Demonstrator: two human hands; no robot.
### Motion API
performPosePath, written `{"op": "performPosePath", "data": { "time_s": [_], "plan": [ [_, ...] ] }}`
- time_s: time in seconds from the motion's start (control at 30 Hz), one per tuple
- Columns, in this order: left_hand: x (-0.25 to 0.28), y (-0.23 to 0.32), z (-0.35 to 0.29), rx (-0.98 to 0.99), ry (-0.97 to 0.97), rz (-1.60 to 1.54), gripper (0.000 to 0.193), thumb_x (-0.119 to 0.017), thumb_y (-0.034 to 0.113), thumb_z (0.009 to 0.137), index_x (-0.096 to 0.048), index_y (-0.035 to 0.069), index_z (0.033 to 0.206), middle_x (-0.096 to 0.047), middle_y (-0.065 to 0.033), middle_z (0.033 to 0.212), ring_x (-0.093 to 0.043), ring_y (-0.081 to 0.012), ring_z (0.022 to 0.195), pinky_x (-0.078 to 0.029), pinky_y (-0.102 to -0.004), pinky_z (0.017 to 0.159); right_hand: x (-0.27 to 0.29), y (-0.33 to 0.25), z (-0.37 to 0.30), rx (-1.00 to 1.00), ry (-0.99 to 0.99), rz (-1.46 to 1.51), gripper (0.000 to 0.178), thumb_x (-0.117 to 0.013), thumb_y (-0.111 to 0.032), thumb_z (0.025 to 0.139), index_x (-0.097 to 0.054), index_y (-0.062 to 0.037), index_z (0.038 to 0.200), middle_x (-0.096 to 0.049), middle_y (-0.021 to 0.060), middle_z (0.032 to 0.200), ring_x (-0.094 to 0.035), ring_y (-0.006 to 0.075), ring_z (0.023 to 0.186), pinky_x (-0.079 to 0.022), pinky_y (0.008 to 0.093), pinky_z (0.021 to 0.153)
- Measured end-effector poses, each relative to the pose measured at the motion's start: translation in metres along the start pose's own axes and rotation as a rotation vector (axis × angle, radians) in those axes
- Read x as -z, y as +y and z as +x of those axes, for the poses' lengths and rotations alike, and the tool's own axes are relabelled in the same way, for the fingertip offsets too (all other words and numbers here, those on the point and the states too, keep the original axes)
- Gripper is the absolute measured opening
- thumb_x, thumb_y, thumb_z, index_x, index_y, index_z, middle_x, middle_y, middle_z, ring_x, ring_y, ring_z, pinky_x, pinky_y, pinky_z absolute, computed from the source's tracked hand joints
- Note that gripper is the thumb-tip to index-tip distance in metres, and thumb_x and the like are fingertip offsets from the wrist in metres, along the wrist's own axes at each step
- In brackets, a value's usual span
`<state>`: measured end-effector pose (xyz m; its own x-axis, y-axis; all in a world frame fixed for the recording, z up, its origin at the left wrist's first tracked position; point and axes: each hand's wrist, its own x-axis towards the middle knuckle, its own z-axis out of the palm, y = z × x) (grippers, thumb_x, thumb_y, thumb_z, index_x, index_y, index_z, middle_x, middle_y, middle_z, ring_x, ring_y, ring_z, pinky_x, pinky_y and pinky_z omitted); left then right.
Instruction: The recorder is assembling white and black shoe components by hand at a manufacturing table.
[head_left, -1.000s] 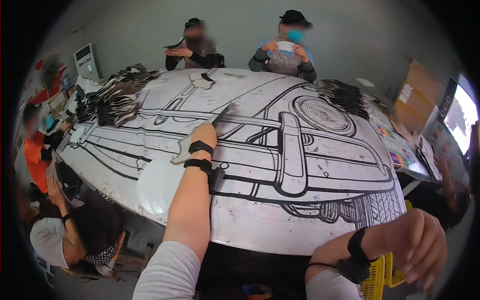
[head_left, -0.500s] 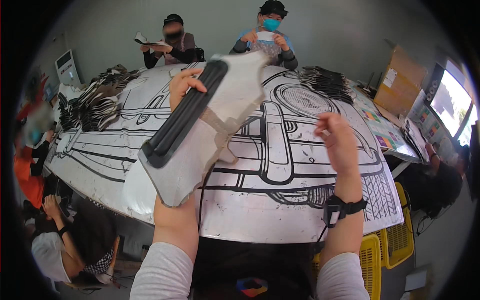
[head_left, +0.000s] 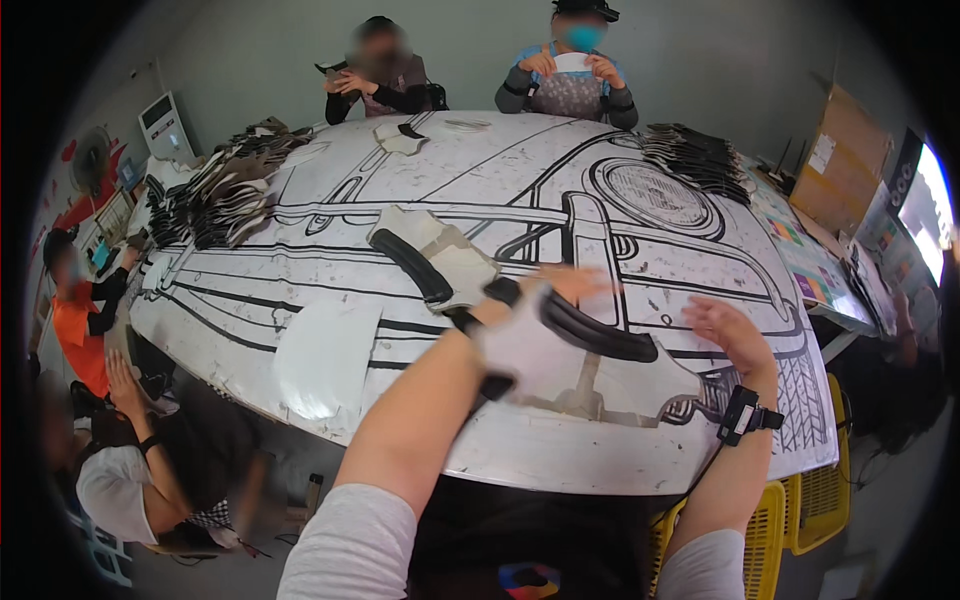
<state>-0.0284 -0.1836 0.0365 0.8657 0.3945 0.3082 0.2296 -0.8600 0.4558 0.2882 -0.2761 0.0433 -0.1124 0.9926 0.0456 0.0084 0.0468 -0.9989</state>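
A pale grey flat cut piece with a black padded strip (head_left: 590,385) is at the near middle of the table, blurred and in front of my left wrist. My left hand (head_left: 565,287) reaches over its far edge; its fingers are smeared by motion, so whether they grip it cannot be told. My right hand (head_left: 728,332) hangs over the table to the right, fingers apart, holding nothing. Beyond my left forearm lies a second piece of the same kind, its black padded strip (head_left: 412,268) on the left side. A black device is strapped to my right wrist.
Stacks of similar pieces lie at the far left (head_left: 225,190) and far right (head_left: 690,160) of the table, which has a car drawing. A small piece (head_left: 400,140) lies near the back. Co-workers sit at the far and left sides. Yellow crates (head_left: 765,530) stand below right.
The piece my left hand held upright has swung down to the right with that hand. A second piece now shows on the table. My right hand has lowered, and the view has shifted.
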Motion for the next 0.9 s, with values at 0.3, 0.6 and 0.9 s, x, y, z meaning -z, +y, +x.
{"op": "performPosePath", "data": {
  "time_s": [0.3, 0.6, 0.9],
  "plan": [
    [0.103, -0.089, -0.114, 1.347, 0.268, 0.49, 0.06, -0.063, 0.049, 0.071, -0.058, 0.002, 0.107, -0.057, -0.0215, 0.11, -0.058, -0.0317, 0.097, -0.046, -0.0389, 0.083, -0.099, 0.016, 0.03, 0.315, -0.006, -1.1, 0.035, -0.057, -0.021, 0.081, -0.057, 0.002, 0.107, -0.056, 0.0191, 0.11, -0.053, 0.0314, 0.1, -0.041, 0.0365, 0.089],
    [0.083, -0.114, -0.121, 1.307, 0.452, 0.12, 0.082, -0.079, 0.029, 0.061, -0.039, -0.008, 0.121, -0.056, -0.022, 0.111, -0.058, -0.0289, 0.096, -0.047, -0.0329, 0.082, -0.082, 0.018, 0.027, 0.109, -0.269, -1.086, 0.022, -0.062, -0.018, 0.077, -0.062, -0.0062, 0.095, -0.057, 0.0143, 0.089, -0.054, 0.0303, 0.086, -0.043, 0.0365, 0.077],
    [0.127, -0.035, -0.087, 0.565, 0.778, -0.372, 0.049, -0.053, 0.034, 0.086, -0.046, -0.005, 0.115, -0.058, -0.0134, 0.1, -0.056, -0.0216, 0.086, -0.045, -0.0324, 0.074, -0.085, 0.024, 0.031, 0.167, -0.348, -1.034, 0.023, -0.065, -0.018, 0.074, -0.06, -0.0043, 0.092, -0.056, 0.0134, 0.085, -0.053, 0.0288, 0.08, -0.042, 0.0356, 0.072]
  ]
}}
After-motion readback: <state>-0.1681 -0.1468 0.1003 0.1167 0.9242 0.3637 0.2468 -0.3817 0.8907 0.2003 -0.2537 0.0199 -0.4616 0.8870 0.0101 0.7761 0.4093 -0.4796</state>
